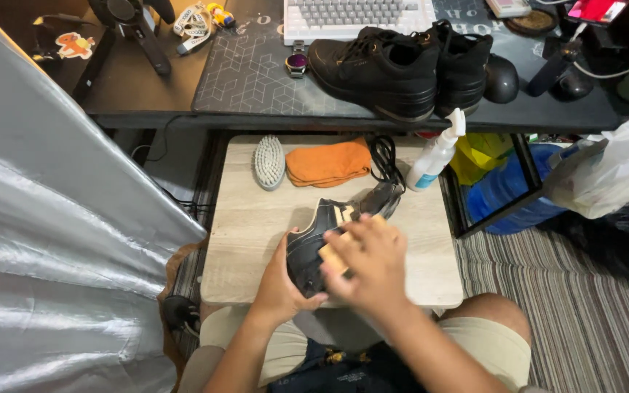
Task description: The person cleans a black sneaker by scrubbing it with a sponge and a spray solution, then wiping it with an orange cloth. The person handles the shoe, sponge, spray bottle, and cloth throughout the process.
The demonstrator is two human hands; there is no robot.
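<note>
A dark sneaker [327, 227] with a light side stripe lies on its side on a small pale wooden table [256, 240]. My left hand [279, 280] grips its heel end from below. My right hand [370, 262] is closed on a wooden-backed brush [335, 256] pressed against the shoe's side. The brush is mostly hidden under my fingers.
On the table's far part lie a white bristle brush [268, 161], a folded orange cloth [328, 162], black laces [385, 156] and a spray bottle [435, 153]. A pair of black shoes [402, 62] sits on the dark desk [147, 94] behind. Silver fabric [52, 240] hangs left.
</note>
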